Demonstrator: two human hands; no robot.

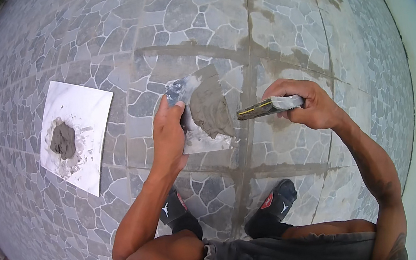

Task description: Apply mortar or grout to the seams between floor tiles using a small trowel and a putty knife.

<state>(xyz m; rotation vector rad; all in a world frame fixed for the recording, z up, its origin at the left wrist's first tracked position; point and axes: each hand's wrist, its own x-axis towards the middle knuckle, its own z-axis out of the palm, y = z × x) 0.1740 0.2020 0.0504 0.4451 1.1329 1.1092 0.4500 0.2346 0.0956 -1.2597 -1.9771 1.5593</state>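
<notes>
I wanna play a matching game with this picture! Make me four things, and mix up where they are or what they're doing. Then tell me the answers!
Things:
1. white board
2. grey lump
3. left hand
4. right hand

Places and doings:
A. gripping a tool with a yellow line
B. sitting on top of the white board
C. on the patterned floor, left of both hands
D. holding a plate smeared with grey paste

Right pairs: 1-C, 2-B, 3-D, 4-A
</notes>
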